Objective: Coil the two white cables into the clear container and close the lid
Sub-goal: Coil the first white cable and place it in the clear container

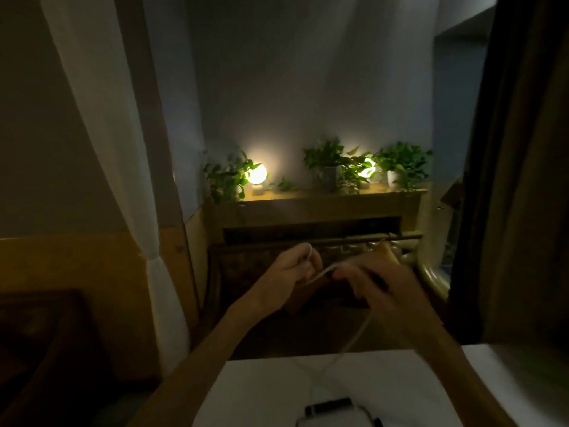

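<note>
- Container (335, 418): bottom edge, on white table (261, 392); lid state unclear.
- Cable (357, 331): rises from table to hands.
- Left hand (292, 272), right hand (369, 282): fingers pinching cable, raised.
- Step: coiling cable 1; next, further loops, then lowering into container.
- Lamps (257, 174): on far shelf.

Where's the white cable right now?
Head view, lower centre: the white cable is held up between the left hand and right hand, then trails down to the white table.
</note>
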